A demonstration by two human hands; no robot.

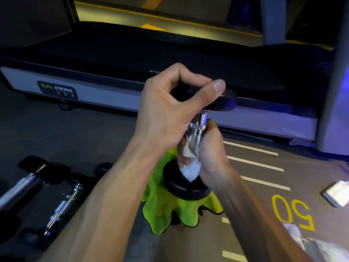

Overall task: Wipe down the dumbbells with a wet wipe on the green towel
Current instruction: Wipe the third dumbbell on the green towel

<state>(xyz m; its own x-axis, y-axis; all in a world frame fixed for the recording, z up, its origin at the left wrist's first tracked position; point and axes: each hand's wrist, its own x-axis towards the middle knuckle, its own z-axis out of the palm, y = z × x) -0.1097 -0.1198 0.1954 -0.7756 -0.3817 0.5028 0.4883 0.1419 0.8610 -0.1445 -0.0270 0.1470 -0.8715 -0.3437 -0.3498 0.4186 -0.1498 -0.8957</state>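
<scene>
Wiping the upright dumbbell on the towel

Left hand grips its top; right hand wraps the wipe round the handle. Next, probably the heads.

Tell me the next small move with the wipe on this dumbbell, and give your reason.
Probably slide the right hand with the wet wipe up the chrome handle toward the top weight. The left hand holds the dumbbell upright by its top end on the green towel, and the wipe sits low on the handle, so the upper part looks unwiped.
</scene>
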